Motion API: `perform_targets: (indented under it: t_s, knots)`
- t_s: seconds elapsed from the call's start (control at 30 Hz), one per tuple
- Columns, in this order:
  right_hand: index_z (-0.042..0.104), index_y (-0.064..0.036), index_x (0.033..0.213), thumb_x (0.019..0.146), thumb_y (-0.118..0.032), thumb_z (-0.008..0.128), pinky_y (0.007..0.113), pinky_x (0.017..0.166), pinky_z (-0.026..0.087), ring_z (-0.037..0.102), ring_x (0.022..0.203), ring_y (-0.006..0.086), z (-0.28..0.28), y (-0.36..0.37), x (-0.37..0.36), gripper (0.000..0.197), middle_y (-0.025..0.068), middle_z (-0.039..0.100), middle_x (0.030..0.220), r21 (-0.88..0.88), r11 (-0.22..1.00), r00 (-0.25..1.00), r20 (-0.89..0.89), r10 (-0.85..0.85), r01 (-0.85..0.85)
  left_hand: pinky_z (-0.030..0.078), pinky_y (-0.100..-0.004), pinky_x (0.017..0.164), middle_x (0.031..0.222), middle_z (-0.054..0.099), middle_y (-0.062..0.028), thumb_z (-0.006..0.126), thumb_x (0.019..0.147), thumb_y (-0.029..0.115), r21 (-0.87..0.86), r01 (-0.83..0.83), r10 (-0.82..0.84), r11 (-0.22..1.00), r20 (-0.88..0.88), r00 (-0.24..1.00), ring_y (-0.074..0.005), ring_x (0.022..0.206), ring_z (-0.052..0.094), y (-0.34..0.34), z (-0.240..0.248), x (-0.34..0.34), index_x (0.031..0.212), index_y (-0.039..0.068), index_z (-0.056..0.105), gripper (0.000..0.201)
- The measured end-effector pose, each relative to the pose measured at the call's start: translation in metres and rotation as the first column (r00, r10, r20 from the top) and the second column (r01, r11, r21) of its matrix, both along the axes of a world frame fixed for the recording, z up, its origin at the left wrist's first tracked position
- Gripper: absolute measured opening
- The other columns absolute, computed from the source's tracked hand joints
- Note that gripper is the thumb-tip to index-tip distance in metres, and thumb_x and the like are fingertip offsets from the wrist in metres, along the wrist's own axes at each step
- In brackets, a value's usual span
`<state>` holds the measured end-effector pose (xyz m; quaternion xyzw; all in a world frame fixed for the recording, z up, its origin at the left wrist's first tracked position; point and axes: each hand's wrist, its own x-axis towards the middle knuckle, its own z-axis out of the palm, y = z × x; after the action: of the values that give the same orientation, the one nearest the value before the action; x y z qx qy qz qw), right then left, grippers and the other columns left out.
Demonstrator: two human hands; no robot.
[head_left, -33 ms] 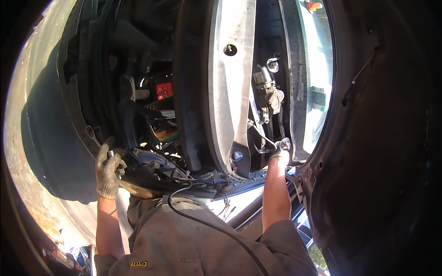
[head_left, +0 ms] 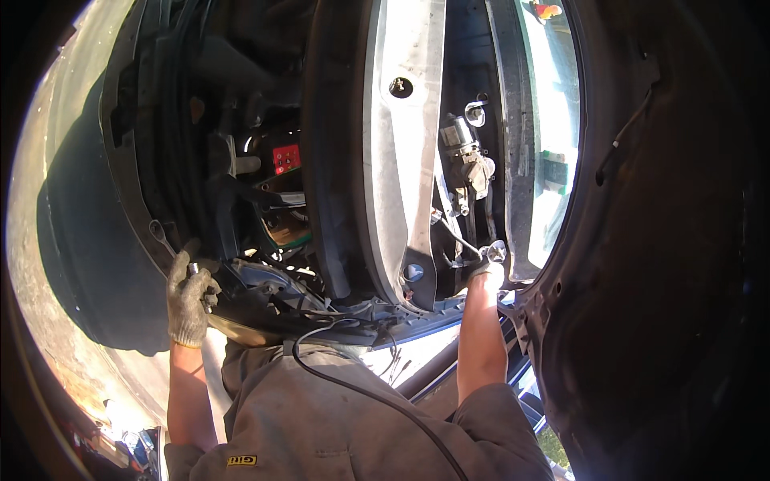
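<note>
At the left, over the car's front edge, my left hand (head_left: 189, 309) wears a dirty work glove. Its fingers are curled round a metal wrench (head_left: 163, 237), whose ring end sticks out beyond the hand. A short shiny metal cylinder (head_left: 193, 269) also shows between these fingers; I cannot make out its kind. My right hand (head_left: 486, 277) reaches into the recess below the windshield, at the near end of the wiper linkage (head_left: 460, 239). Its fingers are mostly hidden beside a bright metal pivot (head_left: 496, 252). Farther along the recess sits the wiper motor (head_left: 472, 164).
A grey metal panel (head_left: 407, 160) runs between the engine bay and the recess. Beyond the recess is the windshield (head_left: 553, 120); a dark raised panel (head_left: 682, 240) fills the right. A red box-like part (head_left: 285, 159) lies in the bay. A black cable (head_left: 361, 390) crosses my clothes.
</note>
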<state>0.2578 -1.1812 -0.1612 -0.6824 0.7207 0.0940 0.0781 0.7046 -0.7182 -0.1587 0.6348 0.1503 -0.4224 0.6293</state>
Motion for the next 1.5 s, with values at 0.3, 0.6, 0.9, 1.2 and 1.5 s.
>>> perform_targets:
  t_s: [0.3, 0.6, 0.9, 1.2, 1.5]
  knots:
    - [0.064, -0.0064, 0.115, 0.108, -0.007, 0.054, 0.028, 0.079, 0.051, 0.061, 0.088, 0.0159, 0.005, 0.003, 0.004, 0.013, 0.0043, 0.063, 0.098, -0.03, 0.999, 0.997, 0.071, -0.015, 0.017, 0.043, -0.0177, 0.052, 0.096, 0.066, -0.0005, 0.06, 0.101, 0.007, 0.043, -0.01, 0.009, 0.999, 0.021, 1.0, -0.0043, 0.067, 0.06, -0.003, 0.002, -0.003, 0.163, 0.003, 0.048, 0.063]
    - [0.065, -0.0083, 0.119, 0.108, -0.01, 0.054, 0.029, 0.082, 0.051, 0.061, 0.093, 0.0158, 0.003, -0.002, 0.001, 0.015, 0.0037, 0.064, 0.103, -0.029, 0.999, 0.999, 0.038, -0.021, 0.022, 0.044, -0.0179, 0.052, 0.092, 0.063, 0.0004, 0.061, 0.101, 0.007, 0.034, -0.036, 0.036, 0.999, 0.009, 0.999, -0.0044, 0.066, 0.06, -0.003, 0.0, -0.001, 0.163, 0.003, 0.049, 0.063]
    - [0.065, -0.0101, 0.122, 0.108, -0.012, 0.054, 0.031, 0.086, 0.051, 0.061, 0.098, 0.0158, -0.005, -0.006, -0.004, 0.017, 0.0031, 0.064, 0.108, -0.009, 1.0, 0.999, -0.039, -0.014, 0.014, 0.047, -0.0199, 0.053, 0.081, 0.067, -0.0041, 0.068, 0.1, 0.009, 0.008, -0.025, 0.025, 1.0, 0.007, 1.0, -0.0078, 0.063, 0.063, 0.0, -0.007, 0.0, 0.166, 0.0, 0.041, 0.072]
    - [0.065, -0.012, 0.125, 0.109, -0.015, 0.055, 0.032, 0.089, 0.051, 0.062, 0.102, 0.0158, -0.012, -0.014, -0.013, 0.02, 0.0025, 0.065, 0.113, 0.024, 1.0, 0.982, -0.19, 0.009, -0.004, 0.047, -0.0206, 0.053, 0.078, 0.067, -0.0062, 0.068, 0.1, 0.012, 0.019, -0.019, 0.019, 1.0, -0.011, 1.0, -0.0082, 0.061, 0.061, -0.003, -0.003, 0.0, 0.169, -0.001, 0.034, 0.078]
    - [0.066, -0.0138, 0.129, 0.109, -0.017, 0.055, 0.033, 0.092, 0.051, 0.062, 0.107, 0.0157, -0.026, -0.026, -0.021, 0.022, 0.0019, 0.066, 0.118, 0.099, 0.994, 0.903, -0.421, 0.084, -0.046, 0.046, -0.0198, 0.053, 0.082, 0.067, -0.0047, 0.068, 0.1, 0.011, 0.003, 0.012, -0.012, 1.0, 0.004, 1.0, -0.0077, 0.065, 0.062, -0.001, -0.004, 0.001, 0.167, 0.001, 0.04, 0.073]
